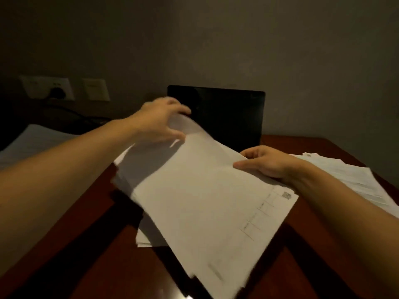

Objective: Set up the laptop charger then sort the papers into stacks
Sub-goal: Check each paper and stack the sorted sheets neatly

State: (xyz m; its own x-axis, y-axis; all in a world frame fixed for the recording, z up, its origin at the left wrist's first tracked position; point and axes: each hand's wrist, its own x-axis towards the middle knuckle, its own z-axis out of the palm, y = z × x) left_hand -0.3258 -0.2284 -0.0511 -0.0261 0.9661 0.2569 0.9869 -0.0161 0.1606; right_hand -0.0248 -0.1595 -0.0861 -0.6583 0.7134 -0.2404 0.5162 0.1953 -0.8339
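the room is dim, with a plain grey-brown wall [237, 39] filling the upper half of the view and meeting a second wall at a faint corner on the right. low on the left of the wall sit two pale plates side by side, a socket plate [46, 87] with a dark plug in it and a switch plate [95, 89] just beside it. below stands a glossy reddish-brown wooden table [90, 244], its surface catching a small glint of light at the near edge.

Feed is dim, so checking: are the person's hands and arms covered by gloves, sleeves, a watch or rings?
No. The left hand and right hand are bare, without gloves. Both forearms are uncovered to the frame edge; no sleeve, watch or ring is visible.
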